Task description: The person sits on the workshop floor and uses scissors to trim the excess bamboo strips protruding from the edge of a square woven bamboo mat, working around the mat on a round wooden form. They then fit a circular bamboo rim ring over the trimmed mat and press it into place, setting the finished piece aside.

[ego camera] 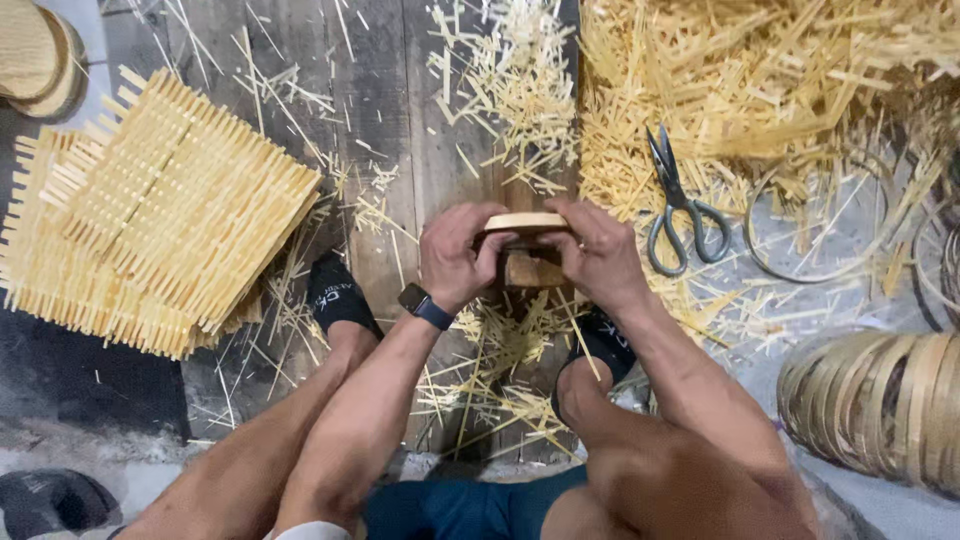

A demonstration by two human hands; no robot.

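1. Both our left hand (455, 255) and right hand (600, 250) clamp a pale round bamboo hoop (527, 222) resting on a wooden block (530, 268).
2. Risk: we judge uneven pressure could slip the hoop off toward the grey steel scissors (680, 205).

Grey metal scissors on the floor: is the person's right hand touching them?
Apart. The head view shows the grey metal scissors lying on bamboo scraps, with a plain gap to the right hand, which grips a round pale bamboo piece together with the left hand.

place: bamboo craft workshop | signs: strip offcuts (760, 70), woven mats (170, 210), scissors (680, 200)
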